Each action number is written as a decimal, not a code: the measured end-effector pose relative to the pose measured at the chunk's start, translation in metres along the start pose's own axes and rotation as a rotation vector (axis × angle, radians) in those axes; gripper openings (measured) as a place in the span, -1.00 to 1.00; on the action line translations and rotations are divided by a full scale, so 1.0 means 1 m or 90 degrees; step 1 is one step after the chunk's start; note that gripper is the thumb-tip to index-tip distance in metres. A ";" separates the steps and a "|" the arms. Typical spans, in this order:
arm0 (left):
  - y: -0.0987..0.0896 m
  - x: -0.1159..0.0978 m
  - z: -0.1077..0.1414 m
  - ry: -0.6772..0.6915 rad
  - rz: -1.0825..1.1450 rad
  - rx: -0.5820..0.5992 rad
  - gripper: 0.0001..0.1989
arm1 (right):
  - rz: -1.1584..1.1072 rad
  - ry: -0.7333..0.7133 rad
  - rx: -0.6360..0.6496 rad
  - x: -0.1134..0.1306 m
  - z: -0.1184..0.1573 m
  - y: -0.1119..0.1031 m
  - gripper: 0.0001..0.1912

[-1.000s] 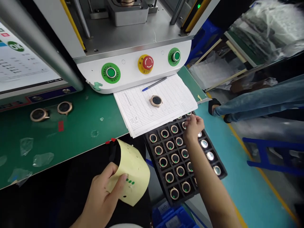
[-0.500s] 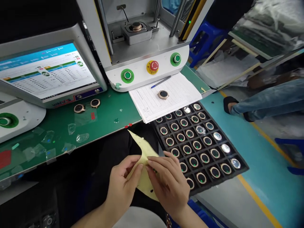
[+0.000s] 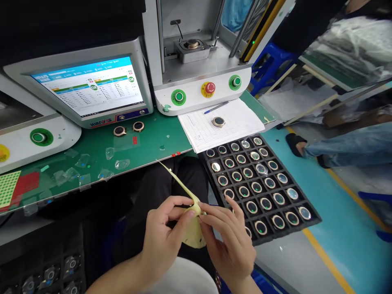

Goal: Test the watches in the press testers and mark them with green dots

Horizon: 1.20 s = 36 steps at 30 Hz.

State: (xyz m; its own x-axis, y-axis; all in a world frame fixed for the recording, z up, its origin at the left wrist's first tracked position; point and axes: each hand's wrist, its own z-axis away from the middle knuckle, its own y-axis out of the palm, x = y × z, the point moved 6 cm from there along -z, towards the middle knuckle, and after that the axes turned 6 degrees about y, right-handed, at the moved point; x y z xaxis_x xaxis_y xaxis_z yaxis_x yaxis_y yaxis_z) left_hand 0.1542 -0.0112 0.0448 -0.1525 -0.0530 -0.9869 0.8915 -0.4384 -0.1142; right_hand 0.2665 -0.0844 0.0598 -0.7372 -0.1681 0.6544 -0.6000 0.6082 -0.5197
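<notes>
A thin pale yellow sheet [image 3: 193, 237] is bent and gathered between my two hands above my lap. My left hand [image 3: 167, 234] pinches it near the middle with thumb and index finger. Opposite it, my right hand [image 3: 228, 232] closes its thumb and fingertips on the same sheet, its little finger raised. One narrow end of the sheet points up and left toward the bench edge. Whatever lies between the fingertips besides the sheet is hidden. To the right, a black compartment tray [image 3: 315, 220] holds rows of round watch cases [image 3: 256, 187].
A press machine [image 3: 202, 96] with buttons and a monitor [image 3: 92, 87] stand on the green bench [image 3: 159, 139]. Papers [image 3: 239, 130] carry a pen and a watch case [image 3: 218, 121]. Two more cases [image 3: 119, 130] and film scraps lie left. Another person's leg [image 3: 343, 141] is at right.
The camera view has turned left, bringing a green dotted sheet and a lower-left tray into view. The yellow sheet has tilted nearly edge-on; both hands keep pinching it.
</notes>
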 end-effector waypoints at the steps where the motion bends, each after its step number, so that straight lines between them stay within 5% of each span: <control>1: -0.001 -0.001 0.001 0.003 0.003 0.001 -0.95 | -0.003 -0.003 -0.001 0.001 0.001 0.000 -0.84; 15: 0.001 0.000 -0.006 -0.013 -0.035 -0.015 -0.93 | 0.091 -0.054 -0.008 -0.005 0.004 -0.001 -0.87; 23: 0.004 0.017 -0.020 -0.026 -0.094 -0.008 -0.86 | 0.104 -0.032 -0.035 -0.027 0.003 0.003 -0.82; 25: 0.004 0.024 -0.026 -0.052 -0.123 -0.019 -0.82 | 0.077 0.048 -0.101 -0.063 0.004 -0.010 -0.83; 28: 0.003 0.030 -0.035 -0.101 -0.153 -0.041 -0.77 | 0.048 0.321 -0.198 -0.166 0.005 -0.035 -0.79; 33: 0.011 0.042 -0.047 -0.137 -0.136 0.004 -0.75 | 0.017 0.601 -0.198 -0.348 -0.020 -0.066 -0.76; 36: 0.017 0.047 -0.055 -0.107 -0.157 0.043 -0.77 | -0.028 0.725 -0.202 -0.418 -0.031 -0.077 -0.71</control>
State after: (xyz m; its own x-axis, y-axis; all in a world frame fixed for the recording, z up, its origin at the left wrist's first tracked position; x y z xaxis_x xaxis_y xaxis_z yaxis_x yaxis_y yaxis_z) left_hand 0.1860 0.0283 -0.0095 -0.4350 -0.0828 -0.8966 0.7890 -0.5149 -0.3352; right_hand 0.6300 -0.0368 -0.1566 0.0792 0.4973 0.8640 -0.3959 0.8111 -0.4306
